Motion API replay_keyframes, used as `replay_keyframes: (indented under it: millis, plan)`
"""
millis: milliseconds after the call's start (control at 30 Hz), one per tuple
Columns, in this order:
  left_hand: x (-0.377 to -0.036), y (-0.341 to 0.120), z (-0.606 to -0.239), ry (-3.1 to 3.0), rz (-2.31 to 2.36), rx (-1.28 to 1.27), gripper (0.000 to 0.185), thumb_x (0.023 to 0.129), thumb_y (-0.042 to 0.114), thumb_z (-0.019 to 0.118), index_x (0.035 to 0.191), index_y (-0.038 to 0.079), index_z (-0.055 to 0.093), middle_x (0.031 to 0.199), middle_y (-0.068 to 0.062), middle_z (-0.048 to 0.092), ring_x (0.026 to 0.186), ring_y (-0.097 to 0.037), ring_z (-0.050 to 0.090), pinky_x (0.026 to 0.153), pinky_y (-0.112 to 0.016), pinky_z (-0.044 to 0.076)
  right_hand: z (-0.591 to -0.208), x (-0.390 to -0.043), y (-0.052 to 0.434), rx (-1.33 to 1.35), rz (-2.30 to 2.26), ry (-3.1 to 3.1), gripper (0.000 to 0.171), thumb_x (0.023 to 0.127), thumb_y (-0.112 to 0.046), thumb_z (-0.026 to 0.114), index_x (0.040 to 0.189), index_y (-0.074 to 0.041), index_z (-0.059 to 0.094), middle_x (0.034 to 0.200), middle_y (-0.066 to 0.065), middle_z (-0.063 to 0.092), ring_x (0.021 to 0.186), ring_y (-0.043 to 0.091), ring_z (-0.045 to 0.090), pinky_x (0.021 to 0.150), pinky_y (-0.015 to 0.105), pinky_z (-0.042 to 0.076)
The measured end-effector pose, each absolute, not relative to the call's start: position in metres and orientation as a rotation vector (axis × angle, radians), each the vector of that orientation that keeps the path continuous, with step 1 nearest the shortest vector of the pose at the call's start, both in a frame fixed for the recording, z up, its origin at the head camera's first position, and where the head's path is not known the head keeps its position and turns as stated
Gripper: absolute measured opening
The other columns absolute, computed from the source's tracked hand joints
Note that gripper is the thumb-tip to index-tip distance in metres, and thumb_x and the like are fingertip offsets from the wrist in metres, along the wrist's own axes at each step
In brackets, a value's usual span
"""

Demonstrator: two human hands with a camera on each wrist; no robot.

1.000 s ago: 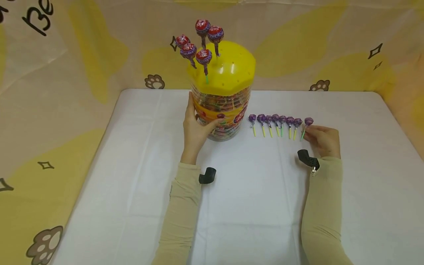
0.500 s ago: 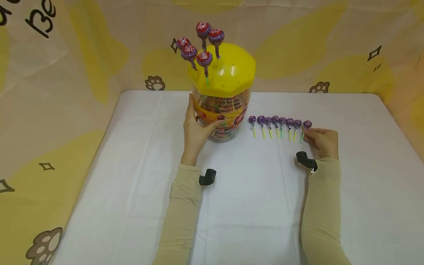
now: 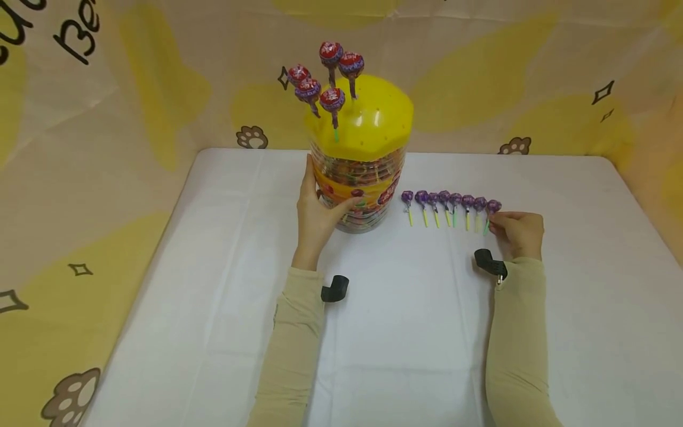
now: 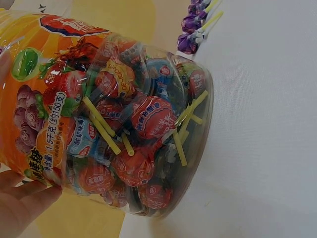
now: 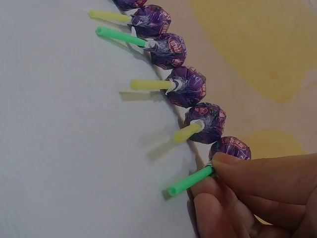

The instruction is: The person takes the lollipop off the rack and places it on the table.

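A clear plastic jar [image 3: 358, 188] [image 4: 124, 124] full of wrapped lollipops stands at the back of the white table [image 3: 405, 332]. Its yellow lid [image 3: 368, 121] has holes, and several red and purple lollipops [image 3: 326, 83] stand in them. My left hand [image 3: 316, 210] grips the jar's left side, thumb across the front. A row of several purple lollipops [image 3: 448, 204] [image 5: 171, 64] lies to the jar's right. My right hand [image 3: 516, 232] pinches the green stick of the rightmost lollipop [image 3: 492, 209] [image 5: 225, 151], which lies on the table.
A yellow-patterned cloth backdrop [image 3: 507, 77] rises behind the table and falls off its left side. Black wrist camera mounts [image 3: 334, 289] sit on both beige sleeves. The table's front half [image 3: 405, 367] holds only my forearms.
My right hand has slid the rightmost lollipop leftward, closer to the row. The left hand stays on the jar. The head view has shifted slightly.
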State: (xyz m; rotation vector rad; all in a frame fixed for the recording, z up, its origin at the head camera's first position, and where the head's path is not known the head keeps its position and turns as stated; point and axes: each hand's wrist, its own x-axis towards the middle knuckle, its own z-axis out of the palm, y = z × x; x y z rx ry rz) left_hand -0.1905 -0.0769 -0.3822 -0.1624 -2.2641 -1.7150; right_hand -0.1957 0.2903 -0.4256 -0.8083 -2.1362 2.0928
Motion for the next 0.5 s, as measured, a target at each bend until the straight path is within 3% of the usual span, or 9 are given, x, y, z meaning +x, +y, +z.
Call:
replay_keyframes:
  millis: [167, 267, 367, 433, 500]
  plan:
    - [-0.1899, -0.0765, -0.3813, -2.272, -1.704, -0.157, 0.106, 0.076, 0.026, 0.081, 0.152, 0.01, 0.009, 0.154, -0.008, 0.022, 0.139, -0.02, 0.025, 0.11, -0.037, 0.03, -0.4237, -0.1963, 0.2906, -0.849, 1.979, -2.243, 0.027, 0.082, 0.003, 0.069, 0.062, -0.016, 0.07, 0.057, -0.011, 0.061, 0.048, 0.002, 0.06, 0.051, 0.013, 0.051]
    - [-0.1899, -0.0765, -0.3814, -2.277, -1.712, -0.147, 0.106, 0.076, 0.026, 0.081, 0.153, 0.011, 0.009, 0.154, -0.008, 0.021, 0.139, -0.019, 0.024, 0.11, -0.037, 0.03, -0.4228, -0.1959, 0.2904, -0.844, 1.898, -2.328, 0.023, 0.083, -0.001, 0.069, 0.066, -0.016, 0.069, 0.056, -0.014, 0.06, 0.049, 0.0, 0.06, 0.053, 0.012, 0.051]
    - [-0.1902, -0.0767, -0.3818, -2.277, -1.713, -0.146, 0.106, 0.076, 0.026, 0.081, 0.153, 0.012, 0.009, 0.154, -0.008, 0.022, 0.139, -0.019, 0.025, 0.111, -0.038, 0.03, -0.4231, -0.1954, 0.2901, -0.818, 1.817, -2.401, 0.005, 0.084, -0.004, 0.069, 0.086, -0.004, 0.073, 0.054, -0.017, 0.059, 0.051, -0.002, 0.06, 0.054, 0.011, 0.051]
    - [-0.1903, -0.0767, -0.3817, -2.274, -1.714, -0.149, 0.106, 0.076, 0.026, 0.081, 0.153, 0.011, 0.009, 0.154, -0.008, 0.022, 0.139, -0.019, 0.025, 0.11, -0.038, 0.03, -0.4236, -0.1953, 0.2904, -0.801, 1.779, -2.432, 0.016, 0.084, -0.005, 0.069, 0.098, 0.004, 0.071, 0.053, -0.018, 0.059, 0.051, -0.002, 0.06, 0.054, 0.011, 0.05]
    - [-0.19, -0.0767, -0.3816, -2.269, -1.72, -0.154, 0.106, 0.076, 0.026, 0.081, 0.153, 0.011, 0.009, 0.154, -0.008, 0.022, 0.139, -0.019, 0.025, 0.11, -0.038, 0.03, -0.4243, -0.1952, 0.2911, -0.796, 1.723, -2.483, 0.016, 0.084, -0.008, 0.07, 0.098, 0.001, 0.071, 0.051, -0.019, 0.058, 0.051, -0.004, 0.059, 0.056, 0.01, 0.05]
